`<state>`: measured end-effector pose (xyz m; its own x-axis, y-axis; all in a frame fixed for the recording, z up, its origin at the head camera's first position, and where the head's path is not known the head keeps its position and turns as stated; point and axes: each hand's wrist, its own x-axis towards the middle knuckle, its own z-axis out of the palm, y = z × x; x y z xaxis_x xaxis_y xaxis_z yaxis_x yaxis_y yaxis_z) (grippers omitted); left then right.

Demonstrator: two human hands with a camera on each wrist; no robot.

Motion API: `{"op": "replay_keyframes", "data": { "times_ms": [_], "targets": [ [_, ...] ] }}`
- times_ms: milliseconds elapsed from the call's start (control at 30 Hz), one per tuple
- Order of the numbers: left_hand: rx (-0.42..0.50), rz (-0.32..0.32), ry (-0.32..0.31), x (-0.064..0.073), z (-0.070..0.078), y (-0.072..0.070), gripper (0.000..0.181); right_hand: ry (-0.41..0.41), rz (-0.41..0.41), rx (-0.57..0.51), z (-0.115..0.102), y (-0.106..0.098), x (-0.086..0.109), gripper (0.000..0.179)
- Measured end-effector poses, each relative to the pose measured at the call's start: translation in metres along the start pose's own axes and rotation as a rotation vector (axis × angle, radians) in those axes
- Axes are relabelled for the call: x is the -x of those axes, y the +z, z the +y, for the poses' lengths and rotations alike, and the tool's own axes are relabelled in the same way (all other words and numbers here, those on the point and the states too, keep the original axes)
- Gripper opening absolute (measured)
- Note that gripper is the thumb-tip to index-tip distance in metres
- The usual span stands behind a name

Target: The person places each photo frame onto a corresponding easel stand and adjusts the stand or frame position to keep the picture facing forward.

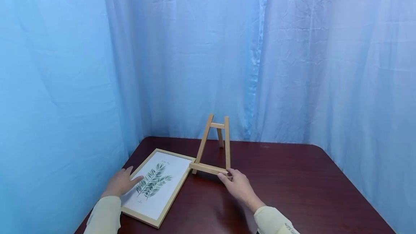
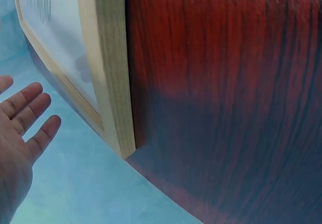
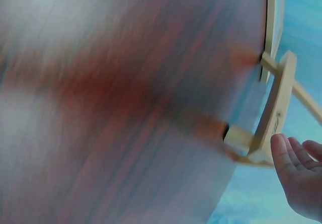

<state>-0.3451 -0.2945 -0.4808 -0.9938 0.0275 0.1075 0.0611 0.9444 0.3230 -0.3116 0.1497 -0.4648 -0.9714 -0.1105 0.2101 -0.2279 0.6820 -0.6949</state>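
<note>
A small wooden tabletop easel [image 1: 208,169] stands upright near the middle of the table. My right hand [image 1: 238,187] is at the right end of its front ledge, thumb and fingers on either side of the wood. In the right wrist view the fingertips of this hand [image 3: 299,171] overlap the ledge [image 3: 275,113]. Left of the easel lies a picture frame [image 1: 172,205] with a light wood border and a print of green fern-like leaves. Over its left edge hovers my left hand [image 1: 118,182], thumb and fingers spread, holding nothing.
The dark red-brown wood table [image 1: 292,183] has rounded far corners. Light blue curtains [image 1: 195,57] hang behind it and along both sides. The far right corner of the frame comes close to the left end of the easel's ledge.
</note>
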Motion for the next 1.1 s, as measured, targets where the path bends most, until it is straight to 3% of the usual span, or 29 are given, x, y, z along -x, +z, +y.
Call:
{"op": "replay_keyframes", "data": {
  "times_ms": [167,333,733,1100],
  "targets": [
    [-0.017,-0.006,-0.017,-0.001,-0.005,0.004,0.089,-0.003,-0.037,-0.060,-0.008,0.012,0.001,0.071],
    [-0.037,-0.019,-0.033,-0.001,-0.008,0.006,0.085,-0.015,-0.019,-0.087,-0.016,0.024,0.003,0.062],
    [-0.041,-0.042,-0.045,0.004,-0.011,0.002,0.082,-0.001,-0.001,-0.159,-0.033,0.058,0.007,0.062],
    [-0.055,-0.057,-0.081,0.008,-0.012,0.004,0.079,0.026,-0.055,-0.246,-0.046,0.087,0.015,0.061]
  ]
}}
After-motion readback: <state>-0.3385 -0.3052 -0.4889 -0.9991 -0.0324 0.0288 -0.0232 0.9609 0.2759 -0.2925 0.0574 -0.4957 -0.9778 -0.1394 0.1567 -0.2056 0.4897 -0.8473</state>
